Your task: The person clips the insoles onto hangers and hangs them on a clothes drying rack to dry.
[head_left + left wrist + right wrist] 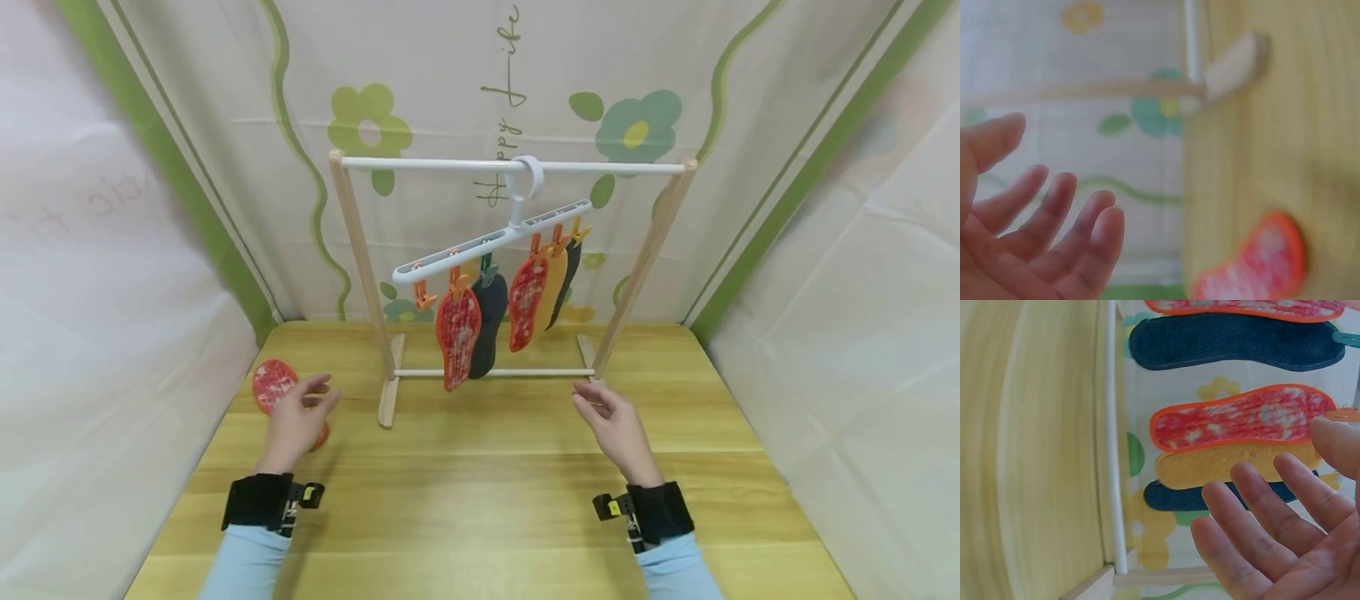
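My left hand (pixel 296 425) hovers with fingers relaxed above a red-and-white insole (pixel 274 383) on the table; the hand hides its middle. In the left wrist view nothing is between the fingers, and part of that insole (pixel 1266 262) shows below. Held in the air near the rack's right foot, my right hand (pixel 617 427) has loosely extended fingers and holds nothing. A white clip hanger (pixel 457 252) hangs tilted from the rack. Its clips hold a red insole (pixel 458 333) beside a dark one (pixel 489 325), and another red insole (pixel 528 304), a yellow one (pixel 553 287) and a dark one (pixel 567 283).
The wooden rack, with a white top bar (pixel 427 164) and a lower bar (pixel 540 372), stands at the back of the wooden table (pixel 480 500). An orange clip (pixel 422 296) hangs without an insole at the hanger's left end. Printed curtains (pixel 450 75) enclose the back and sides.
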{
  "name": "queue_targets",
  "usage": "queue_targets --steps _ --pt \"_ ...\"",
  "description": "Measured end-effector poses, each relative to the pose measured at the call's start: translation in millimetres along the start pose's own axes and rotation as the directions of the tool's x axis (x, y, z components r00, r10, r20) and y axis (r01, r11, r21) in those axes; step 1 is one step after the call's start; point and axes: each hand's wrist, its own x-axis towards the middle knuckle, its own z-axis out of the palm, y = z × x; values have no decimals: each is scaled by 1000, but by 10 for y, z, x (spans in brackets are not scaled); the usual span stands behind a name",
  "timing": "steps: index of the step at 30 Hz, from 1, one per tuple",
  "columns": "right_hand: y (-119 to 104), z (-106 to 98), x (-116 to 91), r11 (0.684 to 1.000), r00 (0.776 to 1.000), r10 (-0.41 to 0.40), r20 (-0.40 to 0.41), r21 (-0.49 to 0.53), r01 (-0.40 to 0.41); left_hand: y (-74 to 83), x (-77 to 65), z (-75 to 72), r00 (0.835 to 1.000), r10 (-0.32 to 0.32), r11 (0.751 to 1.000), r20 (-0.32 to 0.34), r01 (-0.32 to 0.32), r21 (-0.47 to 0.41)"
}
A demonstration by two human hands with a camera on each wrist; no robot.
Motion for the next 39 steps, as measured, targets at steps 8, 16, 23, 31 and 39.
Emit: queue_targets --steps 8,16,23,31,39 --pt "102 -16 -76 998 1000 13 -11 -60 -14 -451 -31 -218 987 -163 987 -12 163 6" --pt "193 -15 -140 993 1000 -2 -23 -121 -1 -746 55 -362 945 -318 947 73 320 -12" --pt "235 -3 -170 986 999 14 -40 -167 -21 -966 216 -433 921 -386 922 51 384 46" --pt "263 5 -202 975 999 -12 -48 -221 1 -1200 442 -488 882 -467 882 63 460 97" --pt "256 16 -233 967 996 -47 -78 -253 26 -1259 659 -485 825 -560 820 77 539 193"
